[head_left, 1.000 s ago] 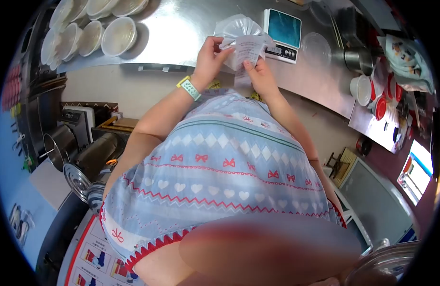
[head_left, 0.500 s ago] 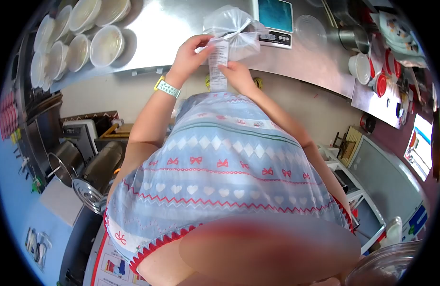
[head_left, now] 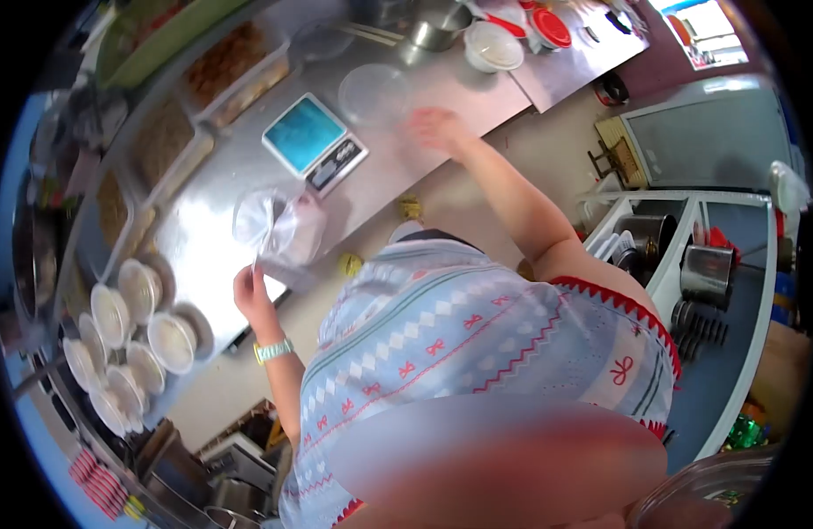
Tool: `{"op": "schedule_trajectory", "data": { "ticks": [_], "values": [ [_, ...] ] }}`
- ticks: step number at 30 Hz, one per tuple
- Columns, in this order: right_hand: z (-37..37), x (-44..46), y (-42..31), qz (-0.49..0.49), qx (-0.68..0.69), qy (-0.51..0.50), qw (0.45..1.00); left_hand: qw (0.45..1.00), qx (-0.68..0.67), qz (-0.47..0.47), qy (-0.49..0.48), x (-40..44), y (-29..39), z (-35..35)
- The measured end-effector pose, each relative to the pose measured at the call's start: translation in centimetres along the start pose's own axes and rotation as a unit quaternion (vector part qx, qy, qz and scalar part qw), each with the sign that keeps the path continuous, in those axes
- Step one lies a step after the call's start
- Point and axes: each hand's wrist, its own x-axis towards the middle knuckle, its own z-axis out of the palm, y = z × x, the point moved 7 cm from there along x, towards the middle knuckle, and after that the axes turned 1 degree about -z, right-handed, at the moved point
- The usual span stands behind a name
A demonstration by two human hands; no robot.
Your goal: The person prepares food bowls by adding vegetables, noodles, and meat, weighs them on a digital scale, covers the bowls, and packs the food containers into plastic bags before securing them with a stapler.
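A knotted clear plastic bag (head_left: 270,225) sits near the counter's front edge, its contents hard to make out. My left hand (head_left: 256,298) is closed at the bag's near side, with thumb and fingertips pinching its edge. A pale, blurred strip hangs below the bag beside that hand. My right hand (head_left: 437,130), smeared by motion, stretches over the counter's front edge with its fingers out and nothing visible in them. Nearest to it lies a round clear plastic lid (head_left: 375,94). Between the lid and the bag stands a kitchen scale (head_left: 315,141) with a blue top.
Several lidded white bowls (head_left: 173,342) cluster at the counter's left end. Food trays (head_left: 164,145) line the back. A white tub (head_left: 494,47), a red-lidded tub (head_left: 550,29) and a metal pot (head_left: 437,25) stand farther right. A shelf unit (head_left: 697,238) with pots is on my right.
My view has turned to the right. My right hand has let go of the printed slip at the bag and moved right toward the clear lid. My left hand stays by the bag.
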Motion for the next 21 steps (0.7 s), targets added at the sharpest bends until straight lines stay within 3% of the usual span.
{"op": "schedule_trajectory", "data": {
  "ticks": [1, 2, 4, 6, 10, 12, 13, 14, 16, 17, 20, 21],
  "values": [
    [-4.4, 0.5, -1.3, -0.029, 0.028, 0.121, 0.992, 0.999, 0.023, 0.006, 0.027, -0.2, 0.8, 0.1],
    [-8.5, 1.5, -3.9, -0.064, 0.054, 0.231, 0.969, 0.998, 0.019, -0.050, 0.034, -0.1, -0.2, -0.2],
    [-12.8, 2.7, -9.4, -0.130, 0.027, 0.242, 0.961, 0.999, 0.007, 0.009, 0.039, 0.1, -0.5, -0.2],
    [-14.5, 3.6, -15.9, -0.251, -0.015, 0.170, 0.953, 0.999, -0.023, -0.014, 0.039, -0.2, -0.4, 0.0],
    [-13.5, 6.2, -27.2, -0.319, -0.128, 0.084, 0.935, 0.995, -0.038, -0.005, 0.095, -0.4, -1.6, -0.3],
    [-9.3, 7.0, -31.6, -0.341, -0.175, -0.048, 0.922, 0.993, -0.040, -0.015, 0.111, -0.5, -1.2, 0.1],
    [-8.0, 7.8, -33.7, -0.355, -0.207, -0.054, 0.910, 0.991, -0.026, -0.014, 0.132, -0.2, -1.3, 0.2],
    [-6.9, 8.4, -35.4, -0.351, -0.212, -0.072, 0.909, 0.988, -0.012, -0.022, 0.154, -1.2, -1.7, 0.1],
    [-1.1, 9.1, -36.2, -0.344, -0.402, -0.218, 0.820, 0.986, -0.016, -0.031, 0.165, -1.8, -0.7, 0.4],
    [1.4, 8.7, -35.2, -0.221, -0.421, -0.309, 0.824, 0.981, -0.038, -0.050, 0.183, -2.0, -1.0, 0.3],
    [7.2, 8.5, -32.4, -0.090, -0.488, -0.468, 0.732, 0.978, -0.016, -0.075, 0.196, -2.4, -1.1, 0.2],
    [9.9, 7.9, -33.6, -0.173, -0.471, -0.482, 0.718, 0.976, -0.011, -0.084, 0.202, -2.6, -0.3, 0.5]
  ]
}}
